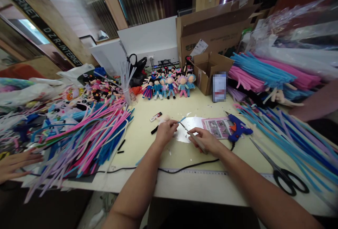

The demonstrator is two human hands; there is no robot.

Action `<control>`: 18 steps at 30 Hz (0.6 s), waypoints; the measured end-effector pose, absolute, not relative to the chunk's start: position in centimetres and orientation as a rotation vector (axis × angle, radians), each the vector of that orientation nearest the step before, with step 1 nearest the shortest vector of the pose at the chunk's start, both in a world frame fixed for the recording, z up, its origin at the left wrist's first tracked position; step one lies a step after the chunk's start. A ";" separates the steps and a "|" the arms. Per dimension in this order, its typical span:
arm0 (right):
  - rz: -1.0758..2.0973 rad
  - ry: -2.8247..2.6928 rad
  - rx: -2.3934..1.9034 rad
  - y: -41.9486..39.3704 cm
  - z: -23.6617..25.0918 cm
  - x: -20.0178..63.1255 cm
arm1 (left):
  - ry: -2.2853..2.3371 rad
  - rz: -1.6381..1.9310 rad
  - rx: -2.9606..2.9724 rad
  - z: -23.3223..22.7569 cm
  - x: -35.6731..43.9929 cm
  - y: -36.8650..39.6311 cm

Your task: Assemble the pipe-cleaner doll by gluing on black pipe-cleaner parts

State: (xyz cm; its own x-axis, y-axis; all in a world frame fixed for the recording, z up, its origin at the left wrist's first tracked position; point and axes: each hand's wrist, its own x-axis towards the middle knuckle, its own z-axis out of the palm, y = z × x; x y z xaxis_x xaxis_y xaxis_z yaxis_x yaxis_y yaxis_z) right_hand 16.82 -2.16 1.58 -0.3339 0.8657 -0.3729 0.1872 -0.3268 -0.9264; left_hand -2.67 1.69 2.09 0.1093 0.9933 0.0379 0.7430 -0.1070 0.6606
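Note:
My left hand is closed in a pinch above a white sheet; what its fingers hold is too small to make out. A pale, fuzzy roundish piece shows just beyond its knuckles. My right hand grips a slim metal tool that looks like tweezers, its tip reaching toward my left fingertips. A short blue pipe cleaner piece shows near that tip. Left of my left hand lie a black fuzzy piece and a small black-and-white item.
A blue glue gun lies on a printed card, its cord crossing the front. Black-handled scissors rest at right. Pipe cleaners are heaped on both sides. Finished dolls and a carton stand behind. Another person's hand is at far left.

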 end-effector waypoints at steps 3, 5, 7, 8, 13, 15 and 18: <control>1.694 -1.371 -1.386 -1.8 1.0 17.1 | 1.699 0.693 1.877 2.1 -3.0 1.8; 1.679 -1.367 -1.391 -1.6 0.6 17.3 | 1.716 0.667 1.883 2.1 -3.2 1.9; 1.673 -1.371 -1.380 -1.5 0.3 17.5 | 1.738 0.614 1.906 2.1 -3.4 2.0; 1.675 -1.369 -1.373 -1.5 0.3 17.5 | 1.754 0.580 1.924 2.0 -3.5 2.0; 1.677 -1.335 -1.410 -1.4 0.7 17.7 | 1.822 0.440 2.008 2.0 -3.9 2.1; 1.677 -1.323 -1.450 -1.4 1.0 17.7 | 1.825 0.419 2.018 2.0 -3.9 2.1; 1.686 -1.305 -1.497 -1.3 1.2 17.6 | 1.804 0.401 2.026 2.0 -3.7 1.9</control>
